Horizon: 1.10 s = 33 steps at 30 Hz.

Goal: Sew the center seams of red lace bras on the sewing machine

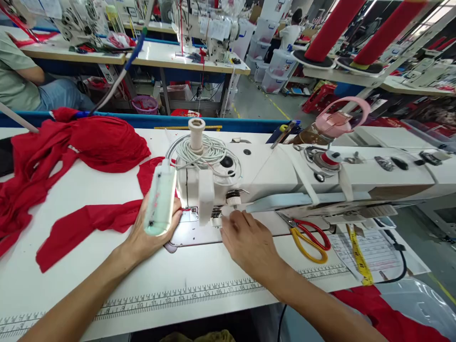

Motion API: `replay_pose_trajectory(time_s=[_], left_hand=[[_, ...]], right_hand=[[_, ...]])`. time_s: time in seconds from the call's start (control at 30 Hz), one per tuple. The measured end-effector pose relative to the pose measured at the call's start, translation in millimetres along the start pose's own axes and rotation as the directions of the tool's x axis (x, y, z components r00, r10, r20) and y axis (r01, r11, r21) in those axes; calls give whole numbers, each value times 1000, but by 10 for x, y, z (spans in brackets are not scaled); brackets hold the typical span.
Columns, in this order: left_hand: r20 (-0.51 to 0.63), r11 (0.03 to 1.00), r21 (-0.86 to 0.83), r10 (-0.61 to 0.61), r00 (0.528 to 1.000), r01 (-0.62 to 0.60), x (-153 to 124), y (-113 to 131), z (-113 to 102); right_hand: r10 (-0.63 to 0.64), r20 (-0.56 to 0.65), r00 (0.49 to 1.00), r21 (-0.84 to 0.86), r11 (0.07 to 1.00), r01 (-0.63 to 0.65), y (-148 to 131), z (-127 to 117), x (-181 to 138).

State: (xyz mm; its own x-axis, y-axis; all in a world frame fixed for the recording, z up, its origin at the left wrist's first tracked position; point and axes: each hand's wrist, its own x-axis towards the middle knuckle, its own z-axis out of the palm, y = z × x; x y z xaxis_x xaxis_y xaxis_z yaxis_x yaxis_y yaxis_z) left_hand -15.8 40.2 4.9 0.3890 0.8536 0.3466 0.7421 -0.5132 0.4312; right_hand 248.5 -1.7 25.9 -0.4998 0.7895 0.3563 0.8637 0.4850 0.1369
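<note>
Resting the left hand (151, 240) on the red fabric strip (89, 223), grip hidden by the lamp (160, 202), and reaching the released right hand (249, 242) to the presser foot (216, 220), strip lying lengthwise leftward across the worktop (213, 280).

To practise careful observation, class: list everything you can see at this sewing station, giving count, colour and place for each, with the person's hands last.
white industrial sewing machine: one, white, table centre
long red fabric strip: one, red, left of the needle
heap of red knit fabric: one, red, table's left
plastic-handled scissors: one, yellow and red, under the machine arm
yellow measuring tape: one, yellow, table's right
tall red thread cones: two, red, upper right
left hand: on the strip
right hand: at the needle area
</note>
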Motion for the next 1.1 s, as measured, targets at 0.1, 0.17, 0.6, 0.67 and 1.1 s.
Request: replay_pose_trajectory(time_s=[0.1, 0.17, 0.6, 0.67, 1.1], left_hand=[[3, 969, -193, -155, 988, 152, 52, -44, -78], [-13, 946, -255, -211, 977, 200, 32, -58, -145], [-25, 323, -858, -802, 596, 398, -699, 614, -455], [9, 257, -898, -799, 601, 356, -752, 732, -429], [394, 954, -83, -236, 889, 290, -537, 328, -1582]], right_hand=[[76, 13, 997, -43, 996, -75, 119, 18, -197], [103, -14, 995, -75, 992, -103, 242, 89, -286], [127, 99, 987, 907, 396, -142, -1260, -240, -17], [205, 127, 971, 942, 281, -182, -1595, -220, 71], [-59, 542, 839, 737, 514, -439, 292, -980, -263]])
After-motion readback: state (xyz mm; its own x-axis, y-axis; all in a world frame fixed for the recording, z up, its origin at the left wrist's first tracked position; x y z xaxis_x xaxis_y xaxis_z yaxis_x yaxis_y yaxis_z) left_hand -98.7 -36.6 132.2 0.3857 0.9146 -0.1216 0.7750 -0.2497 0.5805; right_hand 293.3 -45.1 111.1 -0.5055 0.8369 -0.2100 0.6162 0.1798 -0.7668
